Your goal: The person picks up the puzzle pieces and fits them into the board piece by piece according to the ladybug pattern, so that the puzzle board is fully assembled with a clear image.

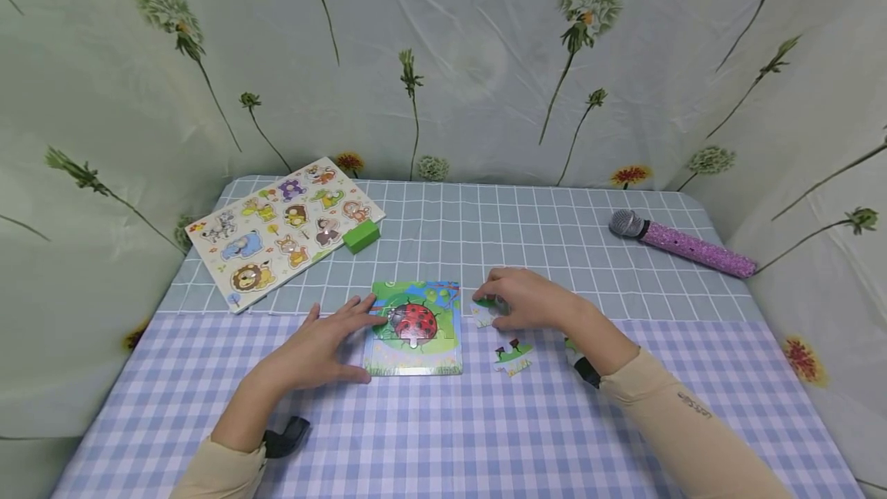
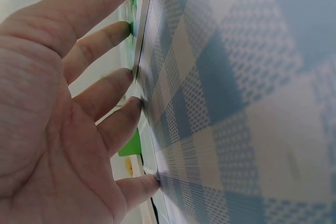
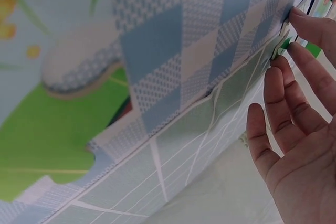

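I have the left hand (image 1: 326,345) with its fingers spread, their tips along the left edge of one ladybug jigsaw board (image 1: 413,356), which lies flat between the two hands; I cannot tell how firmly each fingertip presses. The right hand (image 1: 530,299) pinches one jigsaw piece (image 1: 483,316) between thumb and forefinger, just right of the board; its little finger stands apart from the others.

The fingers cover much of that piece; a second piece (image 1: 513,360), below the right hand, shows whole; a third piece (image 1: 571,348) is half hidden behind the right wrist and its black wrist camera (image 1: 587,373), and in the right wrist view it is large, blurred and cut off by the frame; both forearms run out of my head view.

I count three pieces off the board, two wrist cameras, one animal puzzle board (image 1: 277,233), one green block (image 1: 362,236) touching its edge, and one pink glittery microphone (image 1: 682,243).
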A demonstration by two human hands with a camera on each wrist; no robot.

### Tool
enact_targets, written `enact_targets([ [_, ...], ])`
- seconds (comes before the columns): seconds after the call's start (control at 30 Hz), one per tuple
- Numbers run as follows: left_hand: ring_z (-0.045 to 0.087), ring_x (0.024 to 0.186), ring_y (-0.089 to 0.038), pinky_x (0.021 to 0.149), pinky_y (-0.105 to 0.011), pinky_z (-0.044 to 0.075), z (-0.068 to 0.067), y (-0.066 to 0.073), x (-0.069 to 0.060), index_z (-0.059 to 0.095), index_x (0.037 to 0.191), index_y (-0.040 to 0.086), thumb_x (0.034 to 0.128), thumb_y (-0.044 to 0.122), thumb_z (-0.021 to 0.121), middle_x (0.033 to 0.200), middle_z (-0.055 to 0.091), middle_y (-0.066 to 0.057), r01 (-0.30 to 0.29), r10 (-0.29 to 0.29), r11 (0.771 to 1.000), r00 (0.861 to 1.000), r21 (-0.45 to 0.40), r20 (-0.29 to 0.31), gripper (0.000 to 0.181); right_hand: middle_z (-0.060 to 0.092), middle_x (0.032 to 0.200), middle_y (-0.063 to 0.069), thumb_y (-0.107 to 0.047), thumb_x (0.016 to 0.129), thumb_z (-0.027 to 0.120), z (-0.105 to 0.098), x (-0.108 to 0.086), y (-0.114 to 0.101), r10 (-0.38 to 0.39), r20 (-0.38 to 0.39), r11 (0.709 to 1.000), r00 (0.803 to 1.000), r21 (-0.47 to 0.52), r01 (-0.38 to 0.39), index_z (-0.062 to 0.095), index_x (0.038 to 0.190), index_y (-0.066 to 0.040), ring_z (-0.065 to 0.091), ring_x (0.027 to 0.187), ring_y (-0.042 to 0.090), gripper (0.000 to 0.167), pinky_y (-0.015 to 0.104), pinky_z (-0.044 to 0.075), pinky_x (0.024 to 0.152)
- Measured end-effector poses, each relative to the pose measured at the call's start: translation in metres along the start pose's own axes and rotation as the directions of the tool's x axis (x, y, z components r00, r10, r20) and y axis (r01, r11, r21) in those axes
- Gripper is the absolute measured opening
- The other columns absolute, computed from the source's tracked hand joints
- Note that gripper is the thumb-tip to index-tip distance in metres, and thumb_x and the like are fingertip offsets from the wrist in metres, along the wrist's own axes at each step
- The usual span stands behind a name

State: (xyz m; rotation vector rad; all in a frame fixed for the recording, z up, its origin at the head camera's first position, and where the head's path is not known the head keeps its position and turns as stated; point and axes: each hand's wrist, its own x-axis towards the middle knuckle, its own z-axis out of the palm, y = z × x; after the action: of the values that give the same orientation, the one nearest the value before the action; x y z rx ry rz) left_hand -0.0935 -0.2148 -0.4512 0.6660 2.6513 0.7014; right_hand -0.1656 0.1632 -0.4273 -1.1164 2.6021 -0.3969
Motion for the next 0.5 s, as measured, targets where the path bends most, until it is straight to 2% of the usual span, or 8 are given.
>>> enact_targets([
  [0.27, 0.032, 0.163, -0.042, 0.119, -0.089, 0.007, 0.0011, -0.0018, 0.0020, 0.058, 0.155, 0.027, 0.0761, 0.045, 0.096, 0.176, 0.034, -0.009, -0.003, 0.003, 1.000, 1.000, -0.001, -0.008, 0.089, 0.069, 0.103, -0.001, -0.017, 0.085, 0.085, 0.0020, -0.0011, 0.0029, -0.009, -0.025, 1.000, 1.000, 0.015, 0.010, 0.078, 0.127, -0.012, 0.060, 0.088, 0.010, 0.044, 0.031, 0.055, 0.082],
  [0.5, 0.031, 0.163, -0.043, 0.126, -0.081, 0.011, 0.0020, -0.0019, 0.0036, 0.059, 0.154, 0.023, 0.0770, 0.044, 0.096, 0.176, 0.033, -0.011, -0.028, 0.028, 0.999, 1.000, -0.036, -0.006, 0.088, 0.068, 0.100, -0.002, -0.019, 0.082, 0.084, 0.0057, -0.0011, 0.0057, -0.027, -0.039, 0.999, 0.999, 0.024, 0.028, 0.079, 0.123, -0.014, 0.057, 0.083, 0.007, 0.042, 0.028, 0.052, 0.078],
])
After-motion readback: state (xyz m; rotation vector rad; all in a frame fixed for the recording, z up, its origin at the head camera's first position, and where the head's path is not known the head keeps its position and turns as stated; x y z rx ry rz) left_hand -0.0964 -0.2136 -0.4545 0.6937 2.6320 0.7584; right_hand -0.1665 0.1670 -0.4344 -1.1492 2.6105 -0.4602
